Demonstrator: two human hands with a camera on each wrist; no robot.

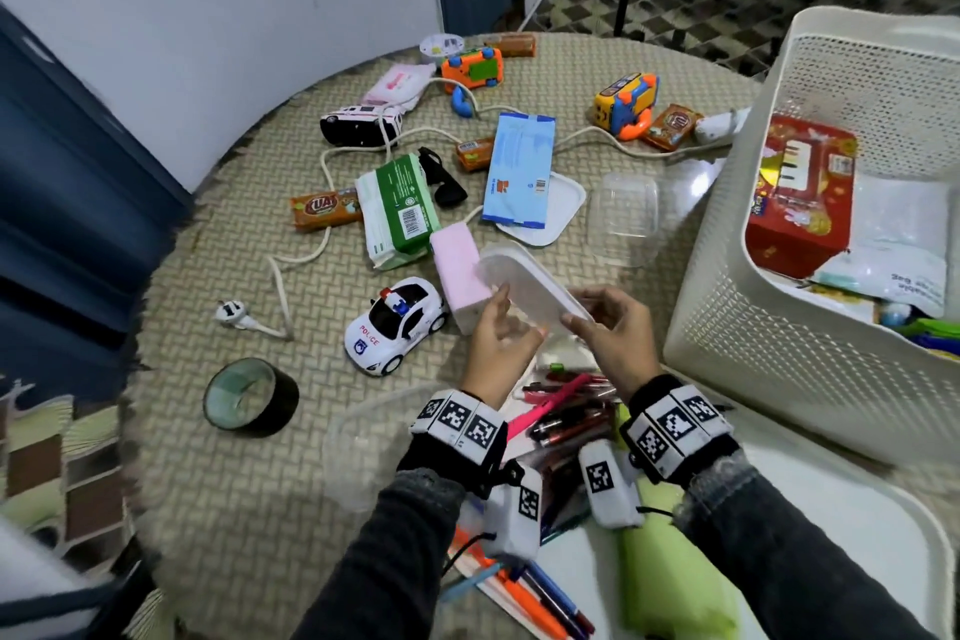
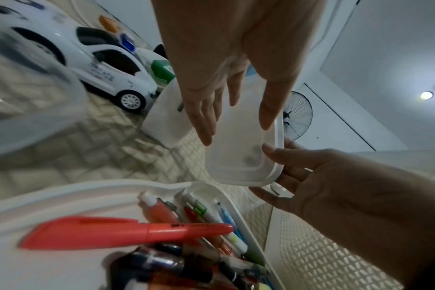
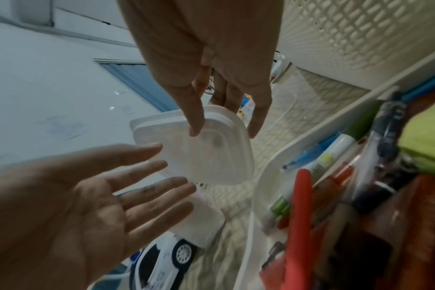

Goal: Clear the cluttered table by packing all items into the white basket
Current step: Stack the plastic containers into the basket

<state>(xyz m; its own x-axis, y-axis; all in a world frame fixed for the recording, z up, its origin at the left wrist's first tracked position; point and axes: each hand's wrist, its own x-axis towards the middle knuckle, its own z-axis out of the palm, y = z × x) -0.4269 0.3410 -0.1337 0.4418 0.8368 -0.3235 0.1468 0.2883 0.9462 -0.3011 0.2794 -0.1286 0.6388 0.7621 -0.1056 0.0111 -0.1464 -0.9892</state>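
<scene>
A translucent plastic lid (image 1: pixel 530 282) is held in the air between both hands, tilted, above the near part of the table (image 1: pixel 218 473). The right hand (image 1: pixel 613 333) is seen pinching the lid's near edge, thumb on one face and fingers on the other; from the left wrist view its thumb (image 2: pixel 283 155) lies on the rim. The left hand (image 1: pixel 501 335) is kept with straight, spread fingers (image 3: pixel 147 168) laid against the lid's left side, not curled round it. The two hands are held near each other, parted only by the lid.

Just beyond the left hand a pink-topped white block (image 1: pixel 460 276) is found, touching or nearly touching the lid's far end. A toy police car (image 1: pixel 395 322) is set just left of the left hand, and a roll of black tape (image 1: pixel 252 398) farther left. Directly below the hands a white tray (image 2: pixel 62 196) filled with pens (image 1: pixel 566 411) is placed. The white basket (image 1: pixel 779 317) stands to the right of the right hand, with a red box (image 1: pixel 800 203) and packets already inside. Beyond the hands an empty clear container (image 1: pixel 623 218) is seen, along with packets, toys and a white cable.
</scene>
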